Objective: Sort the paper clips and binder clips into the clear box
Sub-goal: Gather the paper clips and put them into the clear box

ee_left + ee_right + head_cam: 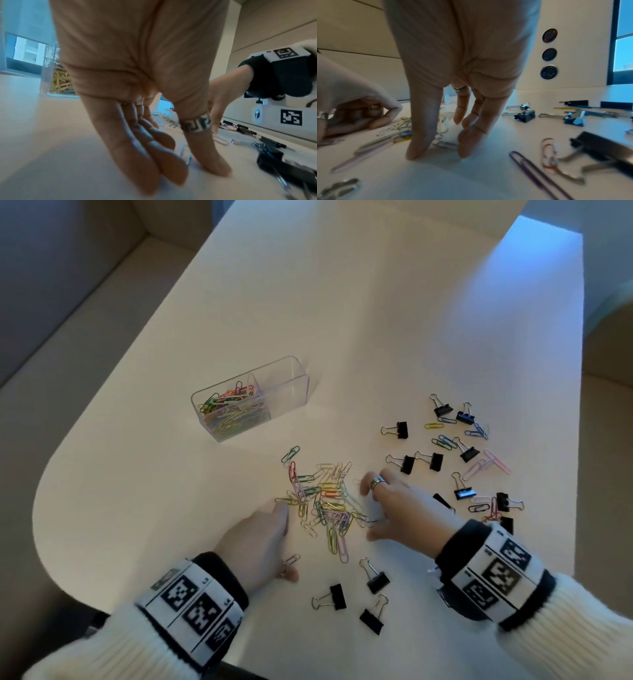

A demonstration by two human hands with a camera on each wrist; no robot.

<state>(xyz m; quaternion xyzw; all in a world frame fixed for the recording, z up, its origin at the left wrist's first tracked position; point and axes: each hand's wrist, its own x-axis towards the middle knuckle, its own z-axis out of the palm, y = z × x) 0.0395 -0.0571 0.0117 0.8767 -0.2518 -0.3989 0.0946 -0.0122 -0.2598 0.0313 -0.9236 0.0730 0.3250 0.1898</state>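
Observation:
The clear box (294,386) stands at the table's middle left; its left compartment holds coloured paper clips (227,405), and its right one looks empty. A pile of coloured paper clips (325,501) lies between my hands. My left hand (274,529) touches the pile's left edge with straight fingers (150,155), its thumb on the table. My right hand (371,513) is spread over the pile's right side, with its fingertips (462,151) on the table and nothing pinched. Black binder clips (399,429) and loose paper clips (445,441) are scattered to the right.
Three more binder clips (376,580) lie near the front edge between my wrists, and a lone pink clip (293,559) sits by my left thumb. The white table (137,474) rounds off at front left. Round wall dials (549,52) show behind.

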